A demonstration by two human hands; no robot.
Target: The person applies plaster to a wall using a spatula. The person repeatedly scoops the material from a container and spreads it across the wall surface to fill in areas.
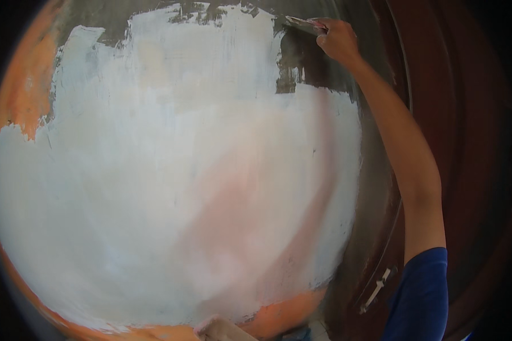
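Note:
My right hand [340,42] is raised at the top right, its fingers closed around a putty knife [305,24]. The blade points left and bears pale smears. It is at the grey part of the wall [310,54], beside the ragged edge of a broad white plaster coat [170,148]. My bare right arm [407,148] reaches up from a blue sleeve [420,295]. My left hand cannot be made out. At the lower edge a beige thing [222,329] shows in part; its kind is unclear.
Orange wall [34,74] shows along the left and again below the plaster. On the right stands a dark reddish-brown door [449,74] with a pale handle [378,291] near my sleeve. A grey strip [375,170] runs between door and plaster. Shadows fall across the white coat.

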